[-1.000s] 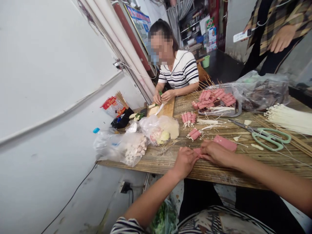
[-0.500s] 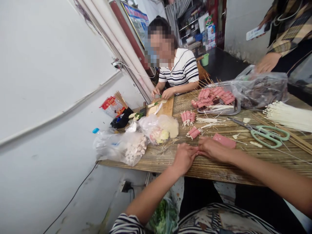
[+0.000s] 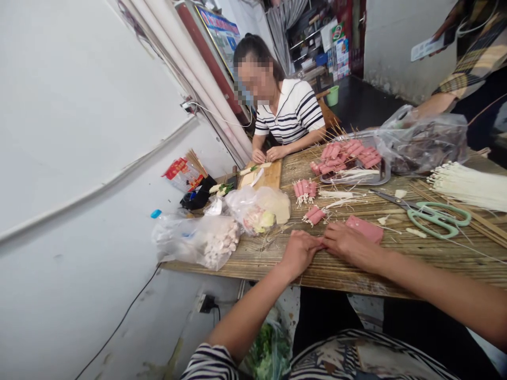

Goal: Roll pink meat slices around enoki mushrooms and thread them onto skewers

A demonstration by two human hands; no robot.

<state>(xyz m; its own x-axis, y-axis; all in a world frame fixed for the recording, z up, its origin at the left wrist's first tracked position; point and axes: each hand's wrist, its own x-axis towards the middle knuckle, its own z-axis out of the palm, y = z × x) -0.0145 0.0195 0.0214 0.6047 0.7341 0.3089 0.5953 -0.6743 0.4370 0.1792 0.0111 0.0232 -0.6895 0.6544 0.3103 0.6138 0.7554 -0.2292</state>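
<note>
My left hand (image 3: 298, 252) and my right hand (image 3: 348, 244) meet near the table's front edge. Both are closed on a thin pink meat slice (image 3: 320, 241), mostly hidden by my fingers. Just behind my right hand lies a stack of flat pink slices (image 3: 365, 229). Two finished pink rolls with enoki ends (image 3: 315, 215) sit beyond my hands, and another row of rolls (image 3: 304, 189) lies farther back. Loose trimmed enoki strands (image 3: 339, 195) rest beside them. Green-handled scissors (image 3: 435, 217) lie to the right, partly open.
A metal tray (image 3: 384, 177) holds skewered pink rolls. A big enoki bunch (image 3: 471, 187) and wooden skewers (image 3: 485, 224) lie right. Bags of mushrooms (image 3: 219, 243) and food (image 3: 257, 211) stand left. Opposite, a person (image 3: 291, 119) works at a cutting board (image 3: 273, 177); another reaches toward a plastic bag (image 3: 431, 142).
My hands stay together on the slice with small finger movements. The person at right has leaned in, one hand now at the plastic bag. The person opposite has brought both hands closer together.
</note>
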